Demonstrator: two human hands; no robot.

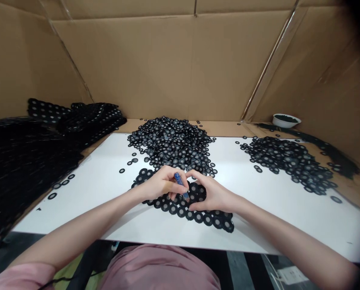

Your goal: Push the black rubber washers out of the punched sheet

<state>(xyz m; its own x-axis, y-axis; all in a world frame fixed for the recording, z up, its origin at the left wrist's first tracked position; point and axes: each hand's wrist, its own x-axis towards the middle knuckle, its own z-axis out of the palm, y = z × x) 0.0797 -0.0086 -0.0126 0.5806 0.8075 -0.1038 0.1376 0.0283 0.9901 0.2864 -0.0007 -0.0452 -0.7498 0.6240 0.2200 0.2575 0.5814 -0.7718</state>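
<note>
A small blue tube-like tool [180, 185] is in the closed fingers of my left hand [167, 183], tilted with its lower end near the joined rings. Under both hands lies a strip of joined black rings with grey centres [190, 214], slanting across the white board. My right hand [214, 194] curves around part of this strip, thumb below and fingers above, pinching or holding it at its upper middle. The right fingertips are close to the blue tool. What touches the tool's lower end is too small to tell.
A large heap of loose black rings [174, 141] stands behind the hands; a smaller heap [288, 159] is at right. A white bowl [286, 121] sits at back right. Black ring fabric and fringe [25, 161] fill the left. Cardboard walls [143, 64] enclose the white board [101, 177].
</note>
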